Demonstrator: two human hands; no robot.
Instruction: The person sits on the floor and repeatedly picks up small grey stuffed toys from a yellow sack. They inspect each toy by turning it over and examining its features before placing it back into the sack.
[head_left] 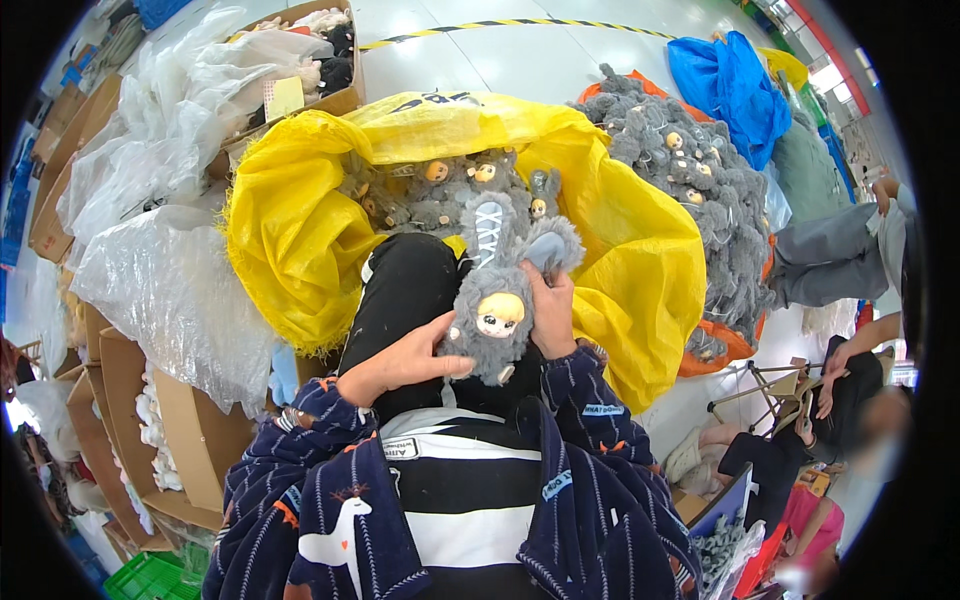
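Note:
A grey fluffy plush doll (492, 345) with a small face, yellow hair and long ears lies over my lap. White lacing crosses one ear; the other has a smooth grey-blue lining. My right hand (552, 312) is closed on the doll at the base of that lined ear. On the doll's other side, my left hand (405, 362) is open, its fingers stretched toward the fur; whether they touch it I cannot tell. Just beyond, a yellow woven sack (640, 270) gapes, with several similar grey plush dolls (430, 190) inside.
At the right, an orange-edged bag holds a heap of grey plush dolls (670, 150), beside a blue plastic bag (730, 90). Clear plastic sheeting (160, 290) and cardboard boxes (205, 430) stand at the left. Other people sit and stand at the right near a folding stool (770, 395).

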